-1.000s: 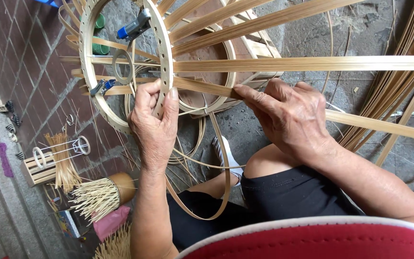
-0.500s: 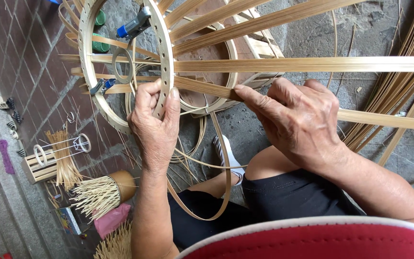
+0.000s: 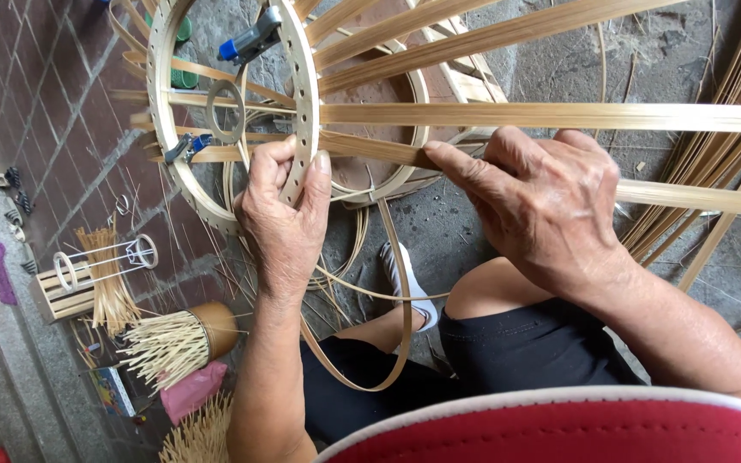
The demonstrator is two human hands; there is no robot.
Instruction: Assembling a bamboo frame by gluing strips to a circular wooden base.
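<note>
A bamboo-craft workshop: split bamboo strips (image 3: pixel 713 197), drilled wooden hoop (image 3: pixel 302 103), stick bundles (image 3: pixel 160 347) on floor

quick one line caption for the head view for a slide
Left hand grips a perforated bamboo ring while the right hand presses a flat bamboo strip at it.

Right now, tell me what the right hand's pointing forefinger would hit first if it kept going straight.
The right hand points left along the bamboo strip. Going straight on, it would probably first meet the perforated wooden ring, right by the left hand gripping it, though depth is unclear.
</note>
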